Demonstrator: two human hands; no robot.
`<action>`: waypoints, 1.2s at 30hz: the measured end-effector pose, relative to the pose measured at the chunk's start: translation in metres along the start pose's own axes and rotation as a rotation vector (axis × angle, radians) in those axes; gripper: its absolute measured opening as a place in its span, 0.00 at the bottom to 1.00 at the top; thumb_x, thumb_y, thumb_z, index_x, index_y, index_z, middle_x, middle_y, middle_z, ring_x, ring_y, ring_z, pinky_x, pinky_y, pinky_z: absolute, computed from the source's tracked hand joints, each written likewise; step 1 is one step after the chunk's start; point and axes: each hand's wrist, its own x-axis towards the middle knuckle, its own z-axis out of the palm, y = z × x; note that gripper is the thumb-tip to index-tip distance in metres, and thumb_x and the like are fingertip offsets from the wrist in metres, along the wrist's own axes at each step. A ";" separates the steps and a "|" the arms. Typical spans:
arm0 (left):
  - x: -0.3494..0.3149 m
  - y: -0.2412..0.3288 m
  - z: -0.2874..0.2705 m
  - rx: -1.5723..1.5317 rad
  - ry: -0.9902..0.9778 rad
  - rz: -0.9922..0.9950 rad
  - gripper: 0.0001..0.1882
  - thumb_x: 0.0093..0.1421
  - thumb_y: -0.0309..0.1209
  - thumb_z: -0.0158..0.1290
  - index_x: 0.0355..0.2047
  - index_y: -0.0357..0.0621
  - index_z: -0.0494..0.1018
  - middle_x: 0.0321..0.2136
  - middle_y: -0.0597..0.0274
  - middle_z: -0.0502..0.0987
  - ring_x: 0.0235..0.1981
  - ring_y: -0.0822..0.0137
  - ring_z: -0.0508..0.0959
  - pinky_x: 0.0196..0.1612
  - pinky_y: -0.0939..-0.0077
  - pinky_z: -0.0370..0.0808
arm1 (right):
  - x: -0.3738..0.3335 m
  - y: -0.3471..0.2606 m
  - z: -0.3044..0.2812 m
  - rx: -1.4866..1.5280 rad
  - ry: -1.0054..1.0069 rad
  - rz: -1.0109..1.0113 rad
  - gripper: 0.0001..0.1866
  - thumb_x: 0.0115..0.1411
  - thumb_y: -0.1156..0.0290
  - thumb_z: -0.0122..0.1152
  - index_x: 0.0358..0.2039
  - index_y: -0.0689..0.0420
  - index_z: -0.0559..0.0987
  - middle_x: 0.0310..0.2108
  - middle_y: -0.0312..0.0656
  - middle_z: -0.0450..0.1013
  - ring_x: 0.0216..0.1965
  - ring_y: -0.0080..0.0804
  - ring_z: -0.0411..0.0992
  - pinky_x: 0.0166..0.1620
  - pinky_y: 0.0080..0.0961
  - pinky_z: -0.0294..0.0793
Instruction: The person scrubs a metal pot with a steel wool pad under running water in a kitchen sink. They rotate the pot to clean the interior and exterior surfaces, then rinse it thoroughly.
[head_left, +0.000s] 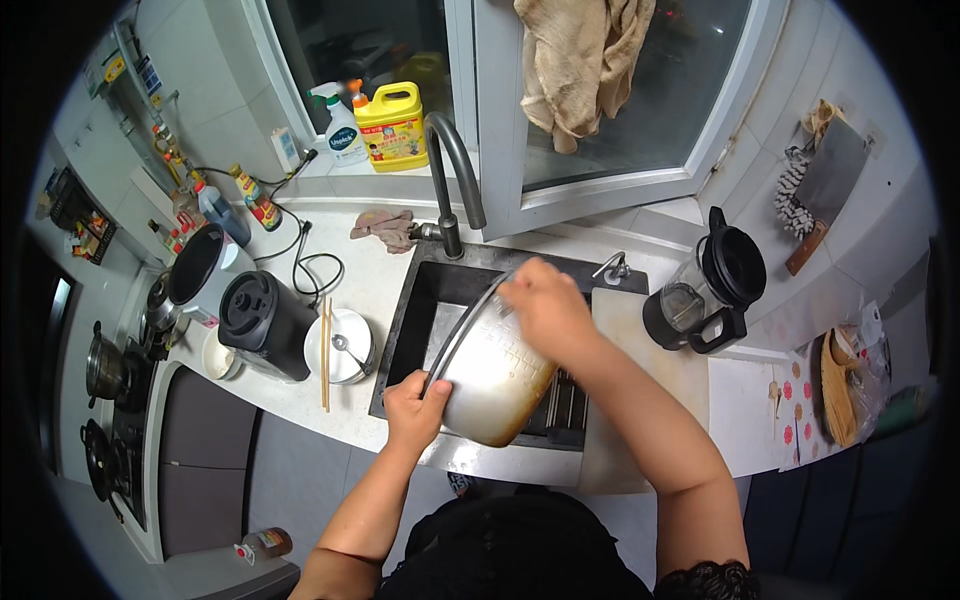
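A silver rice cooker inner pot (490, 385), browned around its base, is tilted on its side over the dark sink (405, 335). My left hand (412, 408) is closed round the near end of its rim, with the thumb on the outer wall. My right hand (545, 310) is closed against the outer wall near the far end of the rim. Its fingers are curled and slightly blurred, and whatever they may hold is hidden. The pot's inside faces away from view. Above the sink's back edge stands a dark curved faucet (452, 190).
Left of the sink are a white bowl (352, 372) with a spoon, chopsticks (326, 355) and a black appliance (262, 325). A cutting board (640, 400) and a blender jug (705, 285) are at right. Behind, a pinkish cloth (383, 229) and a yellow jug (392, 130) sit near the open window.
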 end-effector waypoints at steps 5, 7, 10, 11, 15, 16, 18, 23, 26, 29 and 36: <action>-0.006 -0.001 -0.011 -0.094 -0.002 0.041 0.27 0.57 0.48 0.57 0.15 0.38 0.64 0.10 0.71 0.61 0.16 0.80 0.60 0.17 0.79 0.56 | -0.008 0.063 0.015 0.467 -0.253 0.381 0.09 0.59 0.70 0.54 0.37 0.57 0.79 0.36 0.49 0.71 0.41 0.45 0.70 0.46 0.32 0.69; -0.007 -0.005 -0.013 -0.100 0.016 0.000 0.27 0.58 0.45 0.58 0.14 0.39 0.62 0.10 0.72 0.60 0.16 0.81 0.58 0.17 0.79 0.56 | -0.009 0.067 0.014 0.506 -0.276 0.408 0.09 0.59 0.70 0.54 0.38 0.56 0.80 0.36 0.50 0.71 0.40 0.45 0.70 0.45 0.32 0.69; -0.005 -0.010 -0.011 -0.078 0.041 -0.029 0.25 0.58 0.39 0.58 0.12 0.41 0.60 0.10 0.72 0.59 0.16 0.81 0.57 0.16 0.79 0.54 | -0.005 0.059 0.010 0.461 -0.222 0.330 0.09 0.59 0.71 0.55 0.38 0.58 0.79 0.36 0.49 0.70 0.40 0.44 0.70 0.45 0.31 0.69; -0.004 -0.011 -0.010 -0.062 0.042 -0.012 0.25 0.58 0.38 0.58 0.12 0.41 0.59 0.10 0.73 0.59 0.16 0.81 0.57 0.16 0.79 0.54 | -0.002 0.051 0.009 0.422 -0.191 0.299 0.10 0.59 0.72 0.56 0.39 0.59 0.79 0.35 0.48 0.70 0.39 0.43 0.69 0.45 0.30 0.69; 0.000 -0.010 -0.005 -0.011 0.047 -0.018 0.25 0.59 0.37 0.58 0.12 0.41 0.59 0.10 0.73 0.60 0.16 0.81 0.57 0.16 0.79 0.54 | 0.006 -0.001 -0.005 0.190 -0.091 0.056 0.07 0.52 0.76 0.55 0.32 0.59 0.80 0.33 0.44 0.69 0.39 0.42 0.69 0.41 0.35 0.67; 0.000 -0.010 -0.005 -0.013 0.046 -0.026 0.24 0.58 0.37 0.58 0.12 0.40 0.60 0.10 0.73 0.60 0.16 0.81 0.57 0.16 0.79 0.54 | 0.005 -0.014 -0.009 0.079 -0.075 -0.052 0.08 0.50 0.77 0.54 0.30 0.57 0.80 0.33 0.44 0.69 0.40 0.42 0.69 0.40 0.36 0.67; -0.001 -0.012 -0.004 -0.019 0.043 -0.046 0.24 0.58 0.37 0.58 0.13 0.40 0.61 0.10 0.73 0.61 0.16 0.82 0.57 0.16 0.79 0.55 | 0.001 -0.035 -0.014 0.016 -0.102 -0.177 0.10 0.47 0.78 0.56 0.31 0.56 0.80 0.32 0.38 0.68 0.36 0.35 0.68 0.38 0.32 0.63; 0.002 -0.004 0.003 -0.030 0.030 -0.073 0.21 0.58 0.36 0.57 0.14 0.38 0.66 0.10 0.73 0.62 0.16 0.81 0.59 0.17 0.80 0.56 | -0.015 -0.054 -0.007 0.031 0.011 -0.204 0.09 0.46 0.75 0.56 0.30 0.54 0.80 0.32 0.38 0.69 0.37 0.37 0.68 0.37 0.33 0.64; 0.002 0.005 -0.003 -0.038 0.025 -0.058 0.20 0.58 0.36 0.57 0.15 0.37 0.67 0.11 0.72 0.62 0.16 0.82 0.59 0.17 0.80 0.57 | 0.003 -0.019 -0.007 0.155 -0.017 0.182 0.06 0.51 0.74 0.57 0.30 0.54 0.81 0.33 0.42 0.70 0.39 0.40 0.70 0.40 0.38 0.68; 0.000 0.006 -0.002 -0.030 -0.001 -0.070 0.20 0.59 0.36 0.57 0.15 0.37 0.67 0.11 0.72 0.63 0.16 0.82 0.60 0.17 0.80 0.57 | -0.002 0.019 0.008 0.316 0.051 0.321 0.07 0.54 0.74 0.55 0.31 0.56 0.81 0.33 0.45 0.70 0.39 0.43 0.70 0.42 0.39 0.69; 0.000 0.000 0.003 -0.040 0.011 -0.088 0.20 0.59 0.36 0.56 0.16 0.37 0.67 0.11 0.73 0.63 0.16 0.82 0.59 0.17 0.80 0.57 | -0.005 -0.024 -0.003 0.091 0.038 -0.019 0.07 0.52 0.75 0.55 0.30 0.57 0.80 0.32 0.41 0.69 0.37 0.39 0.68 0.37 0.36 0.65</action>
